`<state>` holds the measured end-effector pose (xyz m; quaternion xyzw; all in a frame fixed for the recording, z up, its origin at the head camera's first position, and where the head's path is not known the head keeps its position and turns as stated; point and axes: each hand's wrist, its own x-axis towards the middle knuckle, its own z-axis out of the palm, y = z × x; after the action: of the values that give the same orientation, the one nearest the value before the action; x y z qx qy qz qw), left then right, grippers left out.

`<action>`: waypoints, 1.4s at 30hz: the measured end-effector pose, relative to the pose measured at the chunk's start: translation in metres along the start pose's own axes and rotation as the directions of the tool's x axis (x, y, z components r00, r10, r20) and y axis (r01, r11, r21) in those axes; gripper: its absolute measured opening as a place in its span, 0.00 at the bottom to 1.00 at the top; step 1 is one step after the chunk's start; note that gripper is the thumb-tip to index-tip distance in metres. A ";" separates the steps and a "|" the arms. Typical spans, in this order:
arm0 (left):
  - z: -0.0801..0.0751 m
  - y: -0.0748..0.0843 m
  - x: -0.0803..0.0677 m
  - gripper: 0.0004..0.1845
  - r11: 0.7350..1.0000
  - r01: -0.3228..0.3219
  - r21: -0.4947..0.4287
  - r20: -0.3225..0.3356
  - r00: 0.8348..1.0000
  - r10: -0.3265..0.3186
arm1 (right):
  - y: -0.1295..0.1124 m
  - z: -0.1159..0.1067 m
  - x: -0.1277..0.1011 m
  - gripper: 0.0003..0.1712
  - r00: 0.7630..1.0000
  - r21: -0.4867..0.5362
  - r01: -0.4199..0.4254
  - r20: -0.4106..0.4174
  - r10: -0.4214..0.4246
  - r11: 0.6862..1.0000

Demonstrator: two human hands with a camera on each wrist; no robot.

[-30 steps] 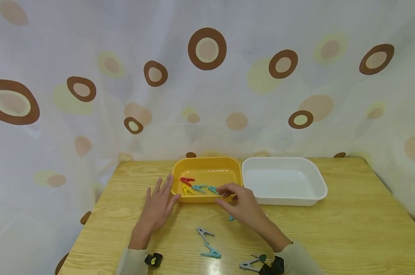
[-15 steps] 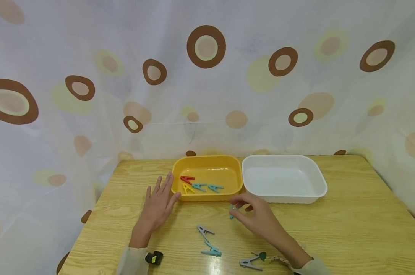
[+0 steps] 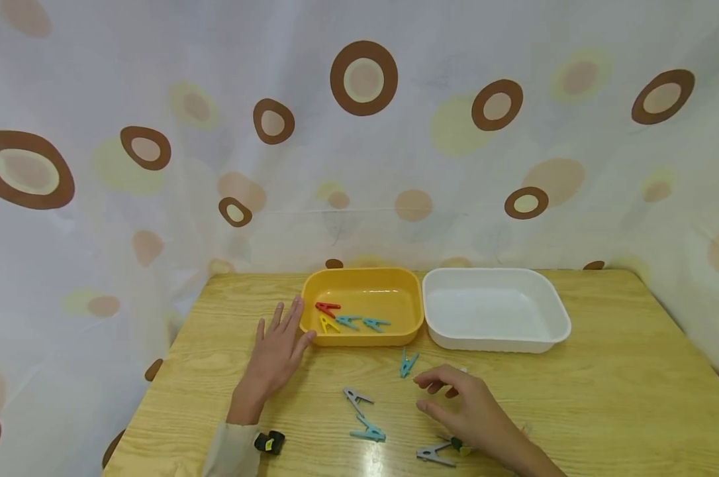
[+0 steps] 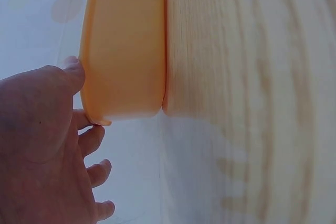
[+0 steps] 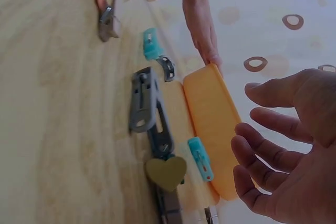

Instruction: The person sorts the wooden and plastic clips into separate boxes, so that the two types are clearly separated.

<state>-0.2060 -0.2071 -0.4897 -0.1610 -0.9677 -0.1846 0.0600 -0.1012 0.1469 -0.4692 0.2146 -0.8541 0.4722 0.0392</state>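
In the head view, my left hand (image 3: 276,354) rests against the left end of the yellow tray (image 3: 359,340), fingers stretched out. The left wrist view shows its thumb at the rim. Inside that tray lie a red clothespin (image 3: 328,307), a yellow clothespin (image 3: 328,324) and two light blue clothespins (image 3: 376,324). My right hand (image 3: 469,404) hovers over the table with loosely bent fingers and nothing between them. A light blue clothespin (image 3: 407,365) lies just beyond its fingertips. Under and beside this hand are a grey clothespin (image 3: 435,455) and a heart-decorated clothespin (image 5: 166,173).
A white tray (image 3: 496,311) stands right of the yellow one, close beside it. Nearer the front lie a grey clothespin (image 3: 355,399) and a light blue clothespin (image 3: 369,430). The right wrist view also shows a clothespin with an orange end (image 5: 107,18). A patterned curtain (image 3: 359,165) hangs behind.
My right hand has drawn back from the yellow tray toward the front right, leaving the light blue clothespin that was at its fingertips inside the tray. My left hand has stayed at the tray.
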 end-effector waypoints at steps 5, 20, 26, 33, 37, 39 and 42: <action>0.000 0.000 0.002 0.38 1.000 -0.001 -0.001 0.007 1.000 0.001 | 0.005 -0.001 -0.014 0.13 0.999 0.012 0.030 0.034 -0.030 0.999; -0.001 0.001 0.001 0.38 1.000 -0.001 -0.007 0.005 1.000 0.001 | 0.027 -0.009 -0.042 0.15 0.956 0.142 -0.007 0.292 -0.035 0.990; -0.002 0.002 0.002 0.38 1.000 0.004 -0.011 0.011 1.000 -0.003 | 0.032 -0.009 -0.046 0.15 0.944 0.156 0.022 0.322 -0.072 0.987; -0.001 0.001 0.002 0.38 1.000 0.004 -0.007 0.020 1.000 -0.004 | 0.036 -0.006 -0.046 0.11 0.938 0.086 0.144 0.305 -0.164 0.986; -0.001 0.001 0.002 0.38 1.000 0.008 -0.011 0.018 1.000 -0.008 | 0.036 -0.004 -0.045 0.10 0.932 0.043 0.209 0.292 -0.213 0.977; -0.001 0.001 0.001 0.38 1.000 0.009 -0.009 0.015 1.000 -0.009 | 0.036 -0.003 -0.044 0.10 0.931 0.021 0.218 0.294 -0.214 0.976; -0.002 0.002 0.001 0.38 1.000 0.006 -0.011 0.011 1.000 -0.006 | 0.036 -0.002 -0.043 0.10 0.931 -0.004 0.222 0.297 -0.211 0.975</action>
<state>-0.2063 -0.2058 -0.4872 -0.1592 -0.9675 -0.1891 0.0533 -0.0767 0.1796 -0.5078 0.3747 -0.8301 0.4117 -0.0328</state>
